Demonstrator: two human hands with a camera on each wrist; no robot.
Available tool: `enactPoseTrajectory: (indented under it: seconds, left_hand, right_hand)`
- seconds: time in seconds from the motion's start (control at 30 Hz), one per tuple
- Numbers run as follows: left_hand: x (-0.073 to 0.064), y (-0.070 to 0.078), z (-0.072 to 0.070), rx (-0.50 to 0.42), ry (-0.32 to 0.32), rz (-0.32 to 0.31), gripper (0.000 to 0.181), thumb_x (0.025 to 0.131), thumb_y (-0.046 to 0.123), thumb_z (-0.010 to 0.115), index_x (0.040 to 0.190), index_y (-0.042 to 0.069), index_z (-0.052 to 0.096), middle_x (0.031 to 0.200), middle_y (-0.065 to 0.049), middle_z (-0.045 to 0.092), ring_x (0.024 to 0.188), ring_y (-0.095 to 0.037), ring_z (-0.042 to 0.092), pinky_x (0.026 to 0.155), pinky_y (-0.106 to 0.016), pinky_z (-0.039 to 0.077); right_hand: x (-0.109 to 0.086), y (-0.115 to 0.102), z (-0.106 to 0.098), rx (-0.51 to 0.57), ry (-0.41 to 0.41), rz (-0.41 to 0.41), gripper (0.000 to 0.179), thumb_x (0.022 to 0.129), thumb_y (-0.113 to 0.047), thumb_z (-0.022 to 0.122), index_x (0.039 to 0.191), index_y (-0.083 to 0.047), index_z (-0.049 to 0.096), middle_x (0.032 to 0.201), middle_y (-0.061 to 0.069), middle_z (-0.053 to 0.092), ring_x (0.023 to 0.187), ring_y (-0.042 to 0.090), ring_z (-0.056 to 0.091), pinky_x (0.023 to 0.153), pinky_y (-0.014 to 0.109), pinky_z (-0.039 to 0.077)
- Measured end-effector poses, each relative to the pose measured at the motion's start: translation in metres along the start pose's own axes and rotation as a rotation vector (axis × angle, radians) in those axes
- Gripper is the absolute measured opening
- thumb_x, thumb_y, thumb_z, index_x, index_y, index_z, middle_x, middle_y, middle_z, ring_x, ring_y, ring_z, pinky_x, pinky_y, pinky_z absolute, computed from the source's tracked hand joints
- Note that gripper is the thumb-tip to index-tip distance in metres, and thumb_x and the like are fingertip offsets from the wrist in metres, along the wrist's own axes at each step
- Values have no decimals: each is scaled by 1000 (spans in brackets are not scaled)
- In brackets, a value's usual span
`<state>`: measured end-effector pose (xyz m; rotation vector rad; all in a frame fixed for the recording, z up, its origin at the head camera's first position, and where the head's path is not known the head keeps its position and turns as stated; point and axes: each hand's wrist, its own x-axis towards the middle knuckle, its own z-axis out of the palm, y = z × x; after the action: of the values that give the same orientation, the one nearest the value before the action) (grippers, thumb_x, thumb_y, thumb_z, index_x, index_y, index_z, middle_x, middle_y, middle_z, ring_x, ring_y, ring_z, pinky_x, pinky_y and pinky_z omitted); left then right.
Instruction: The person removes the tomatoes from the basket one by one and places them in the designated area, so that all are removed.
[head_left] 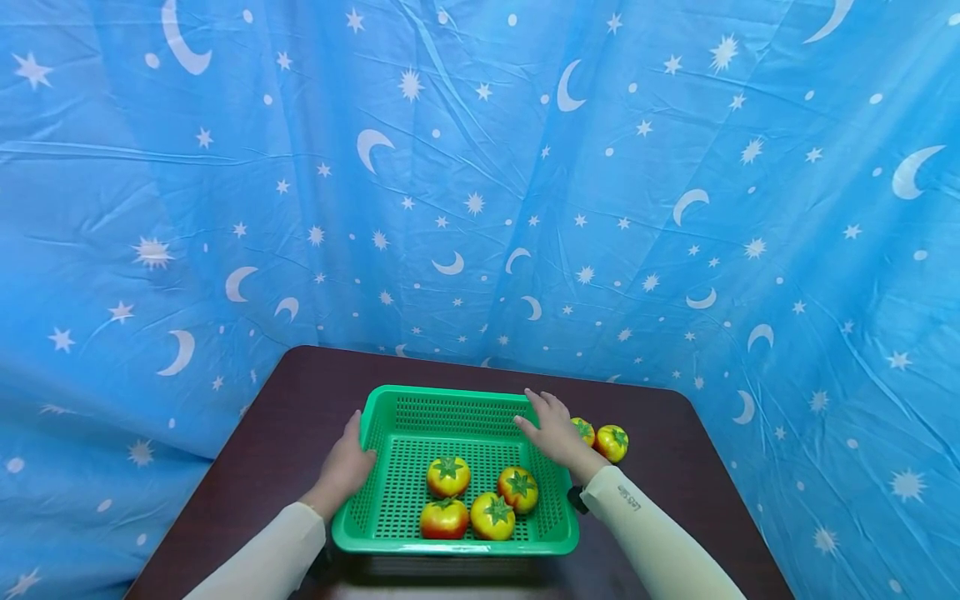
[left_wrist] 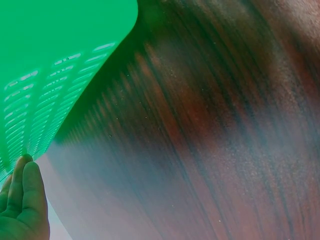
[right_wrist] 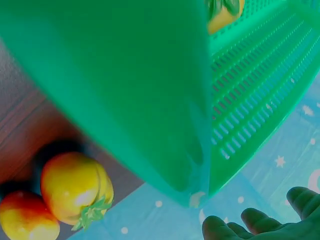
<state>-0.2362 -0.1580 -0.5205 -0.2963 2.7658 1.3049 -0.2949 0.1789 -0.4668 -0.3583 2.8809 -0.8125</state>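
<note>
"Pale sleeves (head_left: 656, 533) lie nearest the head camera, one on each side of the green basket (head_left: 453, 547). Condition of the hands?"

"Left hand (head_left: 347, 467) holds the basket's left side: thumb over the rim, fingers outside, close together in the left wrist view. Right hand (head_left: 555, 432) is at the basket's right side, near the far corner, its fingers spread apart and clamped on nothing. Whether any part of it bears on the rim, I cannot tell."

"Contents?"

"Four fruits (head_left: 448, 477), red and yellow with green caps, sit inside, grouped toward the near wall. Two loose fruits (head_left: 612, 443) lie side by side on the table (head_left: 322, 375), just right of the basket, one partly hidden by the right hand."

"Does the basket rest flat?"

"Not determinable. Dark shadow beneath the near edge suggests possible clearance."

"Hazards?"

"Three, in my judgement. Lifting on the left hand's hold alone would likely tip the basket, since the right shows no grip, and round fruits could roll. Weight gathered at the near wall might make that side dip. Any shove rightward could knock the loose pair toward the table's edge."
</note>
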Motion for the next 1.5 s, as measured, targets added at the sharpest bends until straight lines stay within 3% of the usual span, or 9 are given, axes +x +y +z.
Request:
enactPoseTrajectory:
  seconds: [0.47, 0.77, 1.27, 1.5]
  left_hand:
    - [0, 0, 0, 14, 11, -14, 76, 91, 8, 47, 152, 3, 1, 146, -33, 30, 126, -48, 42, 95, -60, 41]
    - [1, -1, 0, 11, 8, -13, 75, 92, 9, 47, 152, 4, 1, 147, -32, 29, 126, -48, 41, 94, -60, 41]
    - [-1, -1, -1, 2, 2, -3, 77, 91, 9, 46, 152, 4, 0, 147, -32, 28, 127, -48, 41, 95, -60, 40]
    - [0, -2, 0, -1, 3, -9, 76, 91, 9, 46, 152, 5, -1, 148, -32, 27, 127, -47, 40, 96, -61, 40]
  right_hand:
    - [-10, -3, 3, -52, -55, -20, 63, 95, -42, 50, 149, -17, 30, 155, 17, 23, 142, 42, 18, 107, 63, 26]
    - [-15, 0, 9, -147, -86, -25, 63, 94, -42, 52, 149, -18, 31, 153, 20, 26, 142, 41, 20, 106, 63, 29]
    - [-23, -10, 8, -136, -133, -61, 64, 94, -45, 50, 149, -19, 30, 153, 19, 25, 142, 40, 20, 106, 62, 30]
    - [-26, -20, 9, -121, -190, -128, 64, 94, -44, 51, 149, -17, 31, 152, 21, 27, 142, 44, 17, 107, 63, 27]
